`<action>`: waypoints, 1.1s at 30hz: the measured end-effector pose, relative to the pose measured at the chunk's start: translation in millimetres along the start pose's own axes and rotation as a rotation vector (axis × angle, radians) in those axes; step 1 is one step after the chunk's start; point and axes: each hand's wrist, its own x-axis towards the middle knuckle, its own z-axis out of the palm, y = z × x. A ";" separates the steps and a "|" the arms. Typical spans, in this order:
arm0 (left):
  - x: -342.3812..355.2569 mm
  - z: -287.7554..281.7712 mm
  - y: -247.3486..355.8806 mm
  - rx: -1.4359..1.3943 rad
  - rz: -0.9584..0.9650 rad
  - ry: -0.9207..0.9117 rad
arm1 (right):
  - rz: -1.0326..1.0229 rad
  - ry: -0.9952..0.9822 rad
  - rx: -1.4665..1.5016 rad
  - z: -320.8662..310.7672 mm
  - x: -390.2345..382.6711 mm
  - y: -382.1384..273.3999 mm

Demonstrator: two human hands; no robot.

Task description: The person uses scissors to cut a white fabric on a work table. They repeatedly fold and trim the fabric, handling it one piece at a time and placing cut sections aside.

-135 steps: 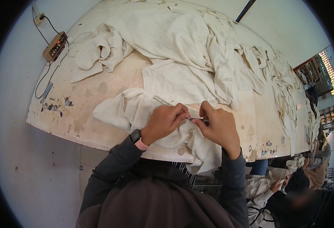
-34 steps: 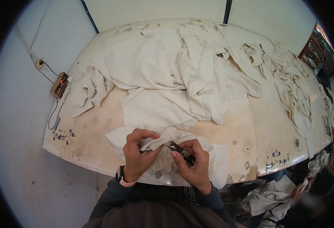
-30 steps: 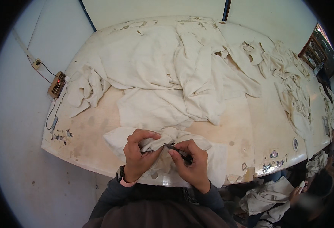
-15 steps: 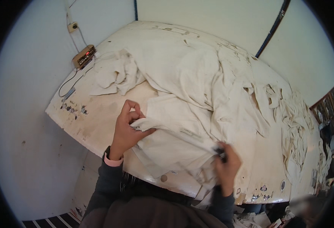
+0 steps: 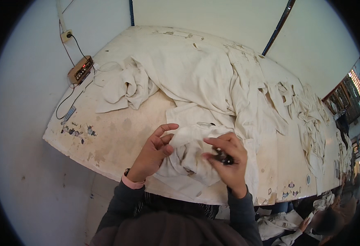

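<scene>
A cream cloth garment (image 5: 190, 158) lies bunched in front of me, its folds gathered between my two hands. My left hand (image 5: 153, 152) is at its left side, fingers curved and apart, with no cloth visibly pinched in them. Over the right side of the bunch is my right hand (image 5: 231, 158). A small dark tool (image 5: 223, 157) with a shiny part rests in its palm, held by the curled fingers, while the thumb and forefinger stand apart. Blur hides the tool's exact kind.
More cream cloth (image 5: 188, 78) spreads in heaps across the stained table (image 5: 118, 127). A brown box with a red light (image 5: 81, 69) and cables sits by the left wall. At the lower right, another person's hand (image 5: 305, 223) is beside pale cloth.
My left hand has let go of the stretched cloth edge. The cloth has gone from pulled taut to bunched, and my right hand has moved up and left with the dark tool.
</scene>
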 end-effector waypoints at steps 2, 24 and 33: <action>-5.0 0.7 -2.2 0.018 0.001 -0.041 | 0.029 -0.085 -0.083 14.4 5.1 -16.1; -10.5 10.5 9.2 0.225 0.031 0.085 | 0.149 -0.186 -0.448 -6.3 10.3 -48.7; -5.5 23.3 4.9 0.223 0.043 0.036 | 0.059 -0.174 -0.509 -14.9 11.0 -47.2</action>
